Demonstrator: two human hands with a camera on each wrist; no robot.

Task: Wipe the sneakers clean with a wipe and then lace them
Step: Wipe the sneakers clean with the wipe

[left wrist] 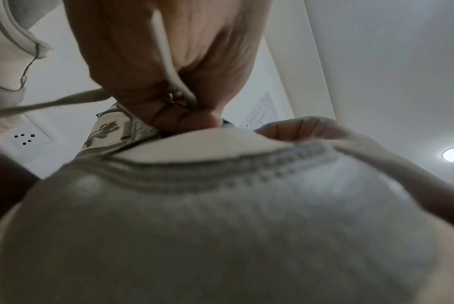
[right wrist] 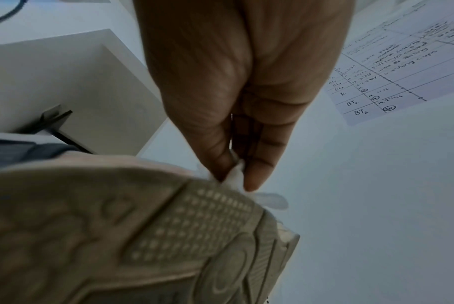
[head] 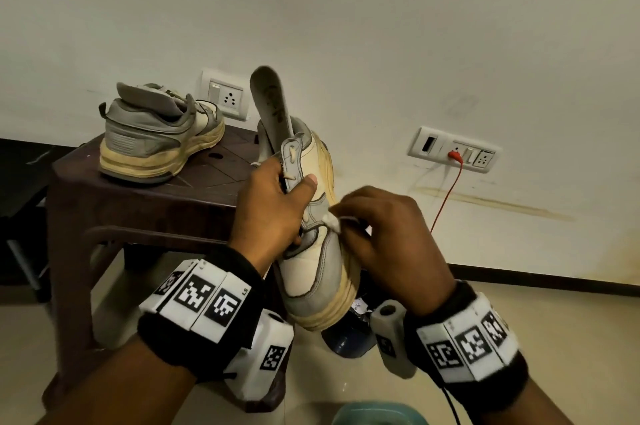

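— Which shoe is being worked on?

— The sneaker (head: 313,251) held up in the air, toe down toward the person and heel up toward the wall. It is off-white with grey panels, and the thick sole along its right edge has gone yellowish. The grey insole (head: 272,102) sticks up out of its mouth. From the right wrist you see the tread (right wrist: 148,236): a patch of small studs and broad curved blocks, all dull beige.

— How is it held?

— The left hand (head: 272,208) wraps the upper from the left, thumb lying across the grey eyelet strip, fingers curled behind. In the left wrist view a pale lace (left wrist: 46,103) trails past the fingers; whether they grip it too, I cannot tell.

— And the other hand?

— The right hand (head: 388,234) pinches a small crumpled white wipe (head: 332,222) between thumb and fingertips, pressed to the side of the upper, just beside the sole's edge.

— The second one?

— The other sneaker (head: 161,135) sits on the dark brown stool (head: 145,196) to the left, heel toward us, same grey and cream, same yellowed sole. Behind it, a socket (head: 227,99) on the white wall.
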